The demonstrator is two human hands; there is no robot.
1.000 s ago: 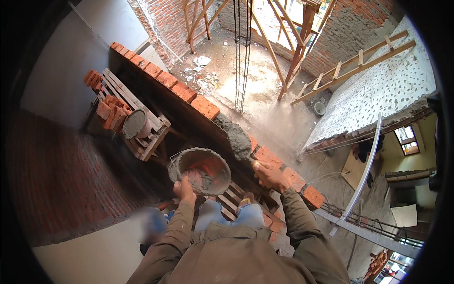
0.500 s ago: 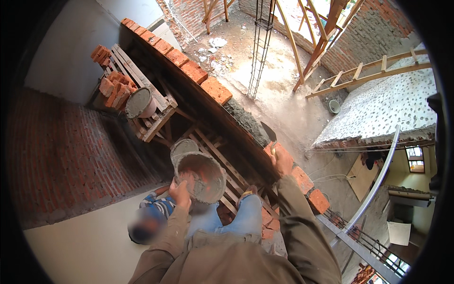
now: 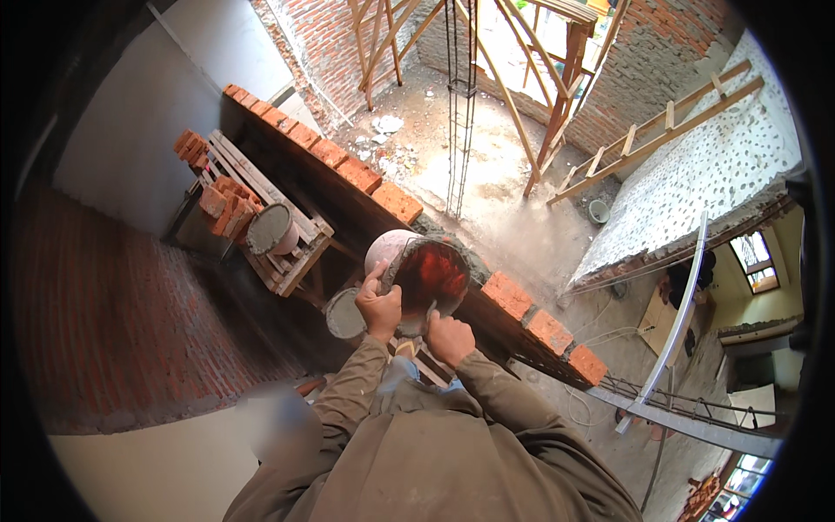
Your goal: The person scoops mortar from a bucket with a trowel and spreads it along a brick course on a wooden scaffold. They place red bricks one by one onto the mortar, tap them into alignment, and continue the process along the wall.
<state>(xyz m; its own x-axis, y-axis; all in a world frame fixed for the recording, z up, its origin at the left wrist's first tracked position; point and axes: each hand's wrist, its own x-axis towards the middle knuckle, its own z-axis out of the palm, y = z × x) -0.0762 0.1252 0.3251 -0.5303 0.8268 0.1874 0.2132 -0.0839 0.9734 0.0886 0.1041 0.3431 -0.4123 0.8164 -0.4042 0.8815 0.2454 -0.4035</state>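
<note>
My left hand (image 3: 380, 306) grips the side of a mortar-smeared bucket (image 3: 383, 250), tipped over the top of a brick wall. The bucket's reddish inside shows, with little mortar to be seen in it. My right hand (image 3: 450, 339) is closed at the bucket's near rim, around a trowel (image 3: 431, 308) whose blade mostly cannot be made out. Beyond the bucket, grey mortar (image 3: 475, 264) lies along the wall top, between an orange brick (image 3: 397, 203) on the far side and another brick (image 3: 508, 294) on the near side.
On a wooden scaffold (image 3: 306, 261) to the left stand a mortar-filled bucket (image 3: 272, 229) and stacked bricks (image 3: 230, 207). Another mortar bucket (image 3: 345, 313) is below my left hand. Steel rebar (image 3: 461, 104) rises beyond the wall. A person, blurred, is at lower left.
My left hand has raised the bucket from beside my legs up and right onto the wall top, tilting it. My right hand has moved left from the wall to the bucket's rim.
</note>
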